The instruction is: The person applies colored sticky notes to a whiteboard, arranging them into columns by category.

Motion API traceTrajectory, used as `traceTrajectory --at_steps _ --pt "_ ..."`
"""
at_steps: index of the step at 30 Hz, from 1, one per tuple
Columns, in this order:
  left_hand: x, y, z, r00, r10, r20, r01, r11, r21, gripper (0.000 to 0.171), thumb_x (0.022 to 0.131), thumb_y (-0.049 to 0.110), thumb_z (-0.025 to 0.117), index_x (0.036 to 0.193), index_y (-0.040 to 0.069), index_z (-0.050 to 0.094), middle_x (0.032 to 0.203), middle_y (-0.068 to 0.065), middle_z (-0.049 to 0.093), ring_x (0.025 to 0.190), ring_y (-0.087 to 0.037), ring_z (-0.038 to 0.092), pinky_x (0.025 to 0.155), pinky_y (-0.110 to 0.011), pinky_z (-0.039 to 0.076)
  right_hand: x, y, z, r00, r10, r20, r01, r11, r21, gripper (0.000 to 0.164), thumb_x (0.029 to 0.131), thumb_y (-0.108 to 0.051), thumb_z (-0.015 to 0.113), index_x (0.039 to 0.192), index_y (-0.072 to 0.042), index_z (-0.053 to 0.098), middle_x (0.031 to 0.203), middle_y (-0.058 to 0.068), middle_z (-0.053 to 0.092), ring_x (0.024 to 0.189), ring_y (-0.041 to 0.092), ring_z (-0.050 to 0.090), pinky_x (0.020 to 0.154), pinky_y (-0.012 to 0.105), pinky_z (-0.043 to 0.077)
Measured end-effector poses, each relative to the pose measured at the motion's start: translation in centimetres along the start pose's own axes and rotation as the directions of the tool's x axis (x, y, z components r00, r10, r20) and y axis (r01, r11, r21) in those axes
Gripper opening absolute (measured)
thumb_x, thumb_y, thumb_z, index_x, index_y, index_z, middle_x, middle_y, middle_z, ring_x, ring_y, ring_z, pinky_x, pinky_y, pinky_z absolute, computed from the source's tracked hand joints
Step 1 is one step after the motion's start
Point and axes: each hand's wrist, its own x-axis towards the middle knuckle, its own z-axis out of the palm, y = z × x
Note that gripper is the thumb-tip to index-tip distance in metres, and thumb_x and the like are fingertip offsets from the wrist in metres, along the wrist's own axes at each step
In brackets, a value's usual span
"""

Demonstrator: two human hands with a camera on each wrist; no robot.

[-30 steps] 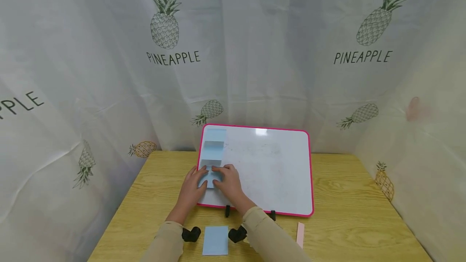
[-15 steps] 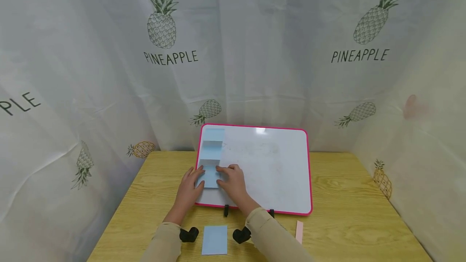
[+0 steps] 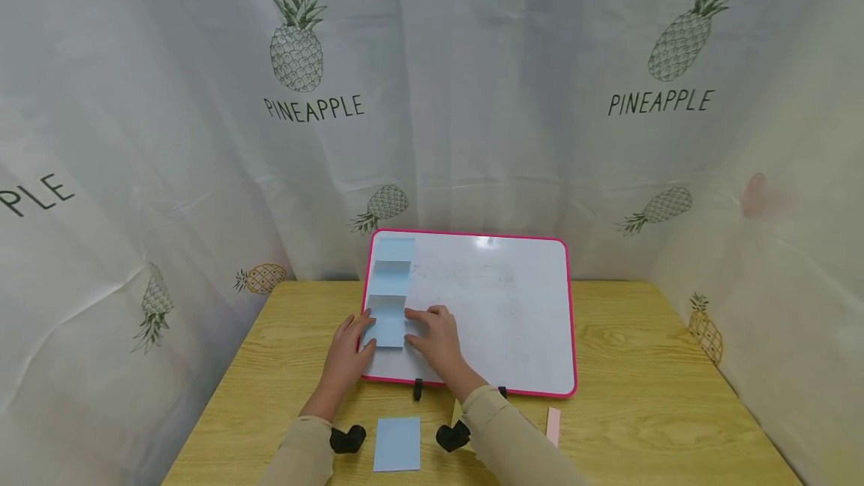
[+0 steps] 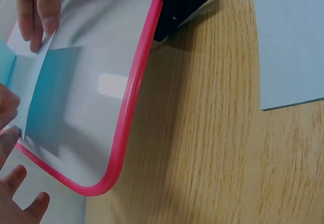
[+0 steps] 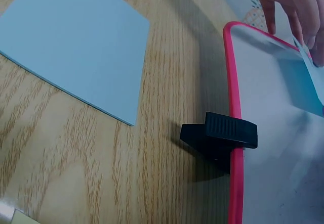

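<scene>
A light blue sticky note (image 3: 389,330) lies lowest in a left-side column on the whiteboard (image 3: 493,313). My left hand (image 3: 347,352) touches its left edge, thumb low and fingers higher. At the right edge my right hand (image 3: 439,342) does the same, thumb and forefinger spread apart. In the left wrist view the bottom of the note (image 4: 31,95) lifts off the board and casts a shadow. Two more blue notes, an upper one (image 3: 394,249) and a middle one (image 3: 390,277), sit above it.
Black clip feet (image 3: 418,389) hold the board's pink lower rim. Nearer on the wooden table lies a pad of blue notes (image 3: 397,445). Right of it are a pink paper strip (image 3: 553,426) and something pale yellow (image 3: 457,412), partly behind my right sleeve. A pineapple-print curtain hangs behind.
Both hands have spread outward from the middle of the lowest note to its side edges, uncovering its face. The note stays on the board.
</scene>
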Motion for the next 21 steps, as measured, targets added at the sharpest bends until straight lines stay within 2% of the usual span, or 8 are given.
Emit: traceTrajectory --at_steps 8,12,17,21 --pt "-0.2 1.0 -0.5 1.0 0.002 -0.03 -0.001 0.999 0.038 0.038 0.091 0.017 0.068 0.127 0.009 0.063 0.143 -0.007 0.051 0.137 -0.033 0.034 0.106 -0.056 0.032 -0.5 0.5 -1.0 1.0 -0.014 0.017 0.013 0.997 0.075 0.043 0.074 -0.019 0.086 0.115 -0.021 0.074 0.108 -0.004 0.06 0.102 0.019 0.049 0.084 0.038 0.046" --pt "-0.3 1.8 -0.7 0.999 0.036 -0.034 -0.035 0.999 0.025 0.036 0.09 0.016 0.068 0.125 0.01 0.065 0.137 -0.008 0.055 0.131 -0.032 0.042 0.104 -0.054 0.036 -0.8 1.0 -1.8 0.999 -0.02 0.037 0.017 0.996 0.09 0.041 0.076 -0.021 0.085 0.115 -0.022 0.074 0.107 -0.005 0.059 0.101 0.016 0.049 0.085 0.037 0.046" --pt "-0.6 3.1 -0.4 0.997 0.073 -0.014 -0.073 0.997 0.017 0.034 0.09 0.014 0.069 0.124 0.01 0.065 0.127 -0.008 0.061 0.12 -0.032 0.052 0.098 -0.052 0.043 -1.6 1.5 -3.1 0.996 -0.051 0.068 0.041 0.99 0.139 0.038 0.077 -0.02 0.084 0.113 -0.02 0.074 0.106 -0.004 0.06 0.1 0.016 0.051 0.086 0.039 0.048" --pt "-1.0 4.2 0.1 0.997 0.079 0.018 -0.079 0.997 0.006 0.032 0.091 0.013 0.068 0.122 0.009 0.066 0.122 -0.007 0.063 0.117 -0.032 0.055 0.097 -0.052 0.044 -2.6 1.7 -4.1 0.994 -0.043 0.101 0.023 0.983 0.184 0.035 0.079 -0.019 0.083 0.113 -0.019 0.074 0.107 -0.002 0.057 0.099 0.018 0.051 0.085 0.04 0.048"
